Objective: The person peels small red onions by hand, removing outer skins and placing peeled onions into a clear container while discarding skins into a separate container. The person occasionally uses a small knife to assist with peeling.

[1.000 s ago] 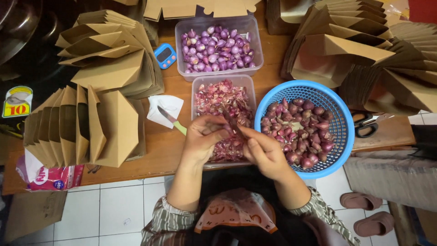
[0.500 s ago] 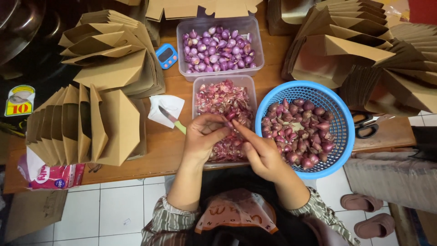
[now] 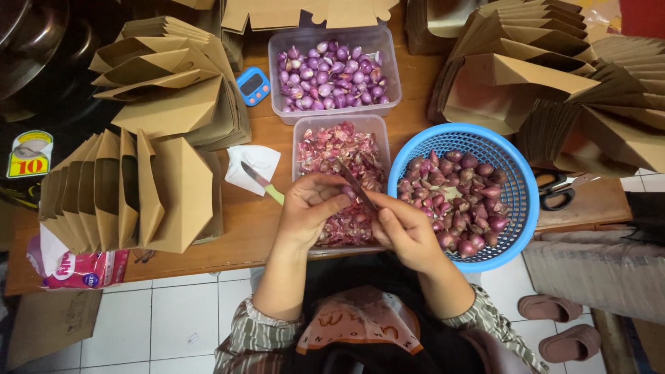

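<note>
My left hand (image 3: 309,208) cups a small shallot (image 3: 348,191) over the clear tub of pink shallot skins (image 3: 337,149). My right hand (image 3: 404,230) grips a small knife (image 3: 355,183), its blade angled up toward the left hand's fingertips. Unpeeled reddish shallots fill the blue plastic basket (image 3: 516,201) just to the right of my right hand. A clear tub of peeled purple shallots (image 3: 332,73) stands farther back.
A second knife with a green handle (image 3: 262,183) lies on a white tissue left of the skins tub. A small blue digital timer (image 3: 253,84), stacks of folded brown paper boxes (image 3: 159,138) on both sides, black scissors (image 3: 557,190), slippers (image 3: 554,325) on the tiled floor.
Both hands have stayed over the skins tub. The knife blade and fingers have shifted slightly around the shallot.
</note>
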